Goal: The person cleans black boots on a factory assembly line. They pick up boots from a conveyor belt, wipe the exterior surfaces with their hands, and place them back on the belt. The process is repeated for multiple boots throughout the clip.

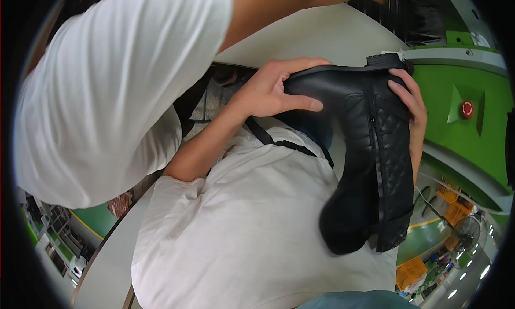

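A black boot (357, 132) is held upside down in front of my white shirt, sole up and shaft hanging down. Quilted panels cover its back side, and a zipper runs along the shaft. Toward the top of the shaft the zipper parts and the dark lining shows. My left hand (273, 89) grips the toe, thumb on the upper and fingers along the sole edge. At the heel end, my right hand (412, 102) curls round from behind, fingertips on the leather just below the block heel; the rest of that hand is partly hidden.
Close on the left, another person's white sleeve (123, 89) and forearm (279, 11) reach across above my hands. A pale tabletop (316, 35) lies beyond the boot. To the right stands a green machine (456, 126) with a red button (467, 109). Orange crates (410, 271) and a fan (466, 231) sit farther off.
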